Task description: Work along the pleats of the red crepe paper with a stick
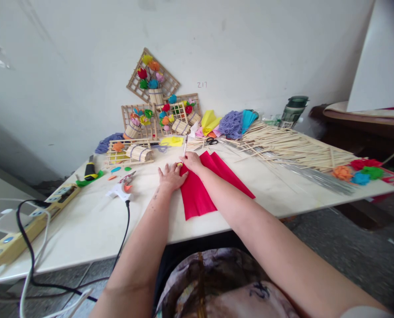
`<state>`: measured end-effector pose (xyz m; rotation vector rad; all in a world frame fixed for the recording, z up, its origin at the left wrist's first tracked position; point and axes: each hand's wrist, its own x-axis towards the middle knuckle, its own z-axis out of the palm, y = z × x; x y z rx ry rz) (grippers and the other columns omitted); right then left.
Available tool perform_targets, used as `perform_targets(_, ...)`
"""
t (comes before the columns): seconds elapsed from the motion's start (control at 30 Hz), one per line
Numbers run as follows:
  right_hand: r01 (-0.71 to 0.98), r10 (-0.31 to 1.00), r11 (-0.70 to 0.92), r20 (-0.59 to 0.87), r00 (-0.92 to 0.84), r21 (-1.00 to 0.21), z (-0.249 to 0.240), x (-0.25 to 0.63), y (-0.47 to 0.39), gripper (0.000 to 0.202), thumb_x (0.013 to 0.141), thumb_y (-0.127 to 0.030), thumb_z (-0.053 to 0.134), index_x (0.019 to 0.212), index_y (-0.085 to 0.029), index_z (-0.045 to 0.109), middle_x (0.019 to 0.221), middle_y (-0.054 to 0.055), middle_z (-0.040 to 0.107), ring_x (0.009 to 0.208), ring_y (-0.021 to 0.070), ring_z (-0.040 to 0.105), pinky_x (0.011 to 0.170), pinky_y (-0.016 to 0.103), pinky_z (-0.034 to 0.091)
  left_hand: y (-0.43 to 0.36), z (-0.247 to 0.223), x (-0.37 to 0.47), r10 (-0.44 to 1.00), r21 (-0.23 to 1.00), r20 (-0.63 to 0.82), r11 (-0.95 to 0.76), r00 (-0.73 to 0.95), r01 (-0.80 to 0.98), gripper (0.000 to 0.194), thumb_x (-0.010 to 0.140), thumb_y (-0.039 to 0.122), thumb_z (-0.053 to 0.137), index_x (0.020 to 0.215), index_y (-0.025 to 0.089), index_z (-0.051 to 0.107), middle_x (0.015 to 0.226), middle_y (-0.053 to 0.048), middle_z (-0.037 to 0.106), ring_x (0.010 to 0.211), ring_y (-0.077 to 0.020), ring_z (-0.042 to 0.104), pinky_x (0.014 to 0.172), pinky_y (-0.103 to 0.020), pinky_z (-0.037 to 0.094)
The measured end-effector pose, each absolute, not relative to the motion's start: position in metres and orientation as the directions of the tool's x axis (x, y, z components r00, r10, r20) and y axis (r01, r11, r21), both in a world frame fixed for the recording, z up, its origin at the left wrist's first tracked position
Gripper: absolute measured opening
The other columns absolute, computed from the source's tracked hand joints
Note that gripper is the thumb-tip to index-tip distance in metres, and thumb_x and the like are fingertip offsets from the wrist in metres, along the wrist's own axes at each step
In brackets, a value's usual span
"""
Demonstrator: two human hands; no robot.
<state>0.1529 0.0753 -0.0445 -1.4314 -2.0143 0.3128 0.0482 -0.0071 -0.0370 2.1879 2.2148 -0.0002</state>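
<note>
A sheet of red crepe paper [198,198] lies on the white table, with a fold or second strip along its right side. My left hand [171,177] lies flat at the paper's left edge, its fingers spread. By its fingertips is a small yellow piece [179,164], too small to make out fully. My right hand [192,161] is closed around a slim white pen [185,143] held upright near the paper's top left corner. The pen's tip is hidden behind the fingers.
A glue gun [119,192] and a utility knife [90,170] lie to the left, near a power strip [62,197]. Lattice panels with paper flowers [153,77] lean on the wall. Scissors [211,141] and many thin sticks [289,143] lie behind and right.
</note>
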Motion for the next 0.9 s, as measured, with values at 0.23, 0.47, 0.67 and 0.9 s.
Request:
perform_targets(0.23, 0.764, 0.915, 0.365, 0.357, -0.188, -0.533, -0.0458, 0.1524, 0.0771, 0.030, 0.080, -0.038, 0.047, 0.086, -0.015, 0.066, 0.086, 0.007, 0.067, 0.081, 0.0161, 0.058, 0.069, 0.023, 0.039, -0.0065, -0.0379, 0.0481, 1.000, 0.023, -0.026, 0.016, -0.016, 1.000, 0.069, 0.078, 0.063, 0.014, 0.138, 0.030, 0.022, 0.147, 0.004, 0.018, 0.134, -0.0302, 0.005, 0.104, -0.060, 0.000)
perform_targets(0.47, 0.766, 0.920, 0.349, 0.352, -0.170, -0.541, -0.0445, 0.1528, 0.0757, 0.030, 0.079, -0.038, 0.049, 0.084, -0.015, 0.067, 0.085, 0.007, 0.067, 0.080, 0.0160, 0.058, 0.070, 0.023, 0.040, -0.0065, -0.0378, 0.0481, 1.000, 0.027, -0.026, 0.014, -0.014, 1.000, 0.070, 0.078, 0.063, 0.013, 0.139, 0.030, 0.021, 0.147, 0.004, 0.018, 0.134, -0.0304, 0.006, 0.104, -0.060, 0.000)
perform_targets(0.67, 0.757, 0.927, 0.334, 0.339, -0.158, -0.562, -0.0429, 0.1536, 0.0751, 0.030, 0.078, -0.038, 0.050, 0.082, -0.014, 0.067, 0.083, 0.007, 0.067, 0.080, 0.0166, 0.059, 0.070, 0.023, 0.040, -0.0069, -0.0378, 0.0482, 1.000, 0.029, -0.021, 0.014, -0.014, 0.999, 0.069, 0.078, 0.063, 0.014, 0.138, 0.031, 0.022, 0.147, 0.004, 0.018, 0.134, -0.0304, 0.006, 0.104, -0.060, 0.000)
perform_targets(0.9, 0.743, 0.934, 0.318, 0.328, -0.140, -0.589, -0.0425, 0.1550, 0.0748, 0.032, 0.078, -0.041, 0.050, 0.080, -0.015, 0.067, 0.080, 0.006, 0.068, 0.077, 0.0162, 0.059, 0.066, 0.022, 0.040, -0.0079, -0.0363, 0.0478, 0.999, 0.059, -0.028, 0.017, -0.015, 0.998, 0.063, 0.082, 0.055, 0.009, 0.138, 0.031, 0.022, 0.147, 0.007, 0.017, 0.134, -0.0306, 0.005, 0.103, -0.062, 0.000)
